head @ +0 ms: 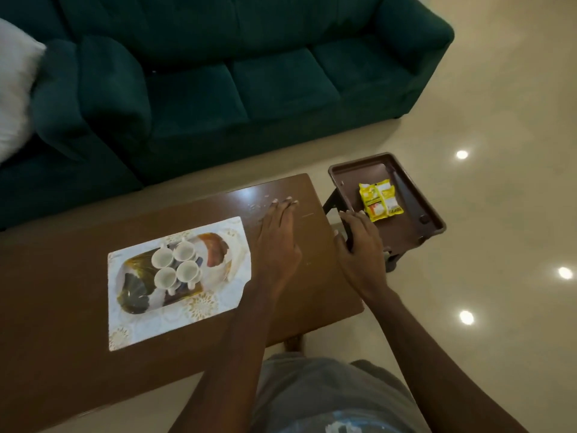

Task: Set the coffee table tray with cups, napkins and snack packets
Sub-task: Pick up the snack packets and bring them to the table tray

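Note:
A white patterned tray (140, 320) lies on the brown coffee table (62, 276). Several white cups (176, 264) stand on it, with a folded napkin (234, 257) beside them at its right end. My left hand (278, 235) lies flat on the table with straight fingers, just right of the white tray. Off the table's right end, a brown tray (412, 226) holds yellow snack packets (381, 201). My right hand (359, 235) grips the brown tray's near-left rim.
A dark green sofa (218, 82) runs along the far side of the table, with a white cushion (15, 89) at the left. Shiny beige floor (499, 120) spreads to the right. A few crumbs (256, 206) lie near my left fingertips.

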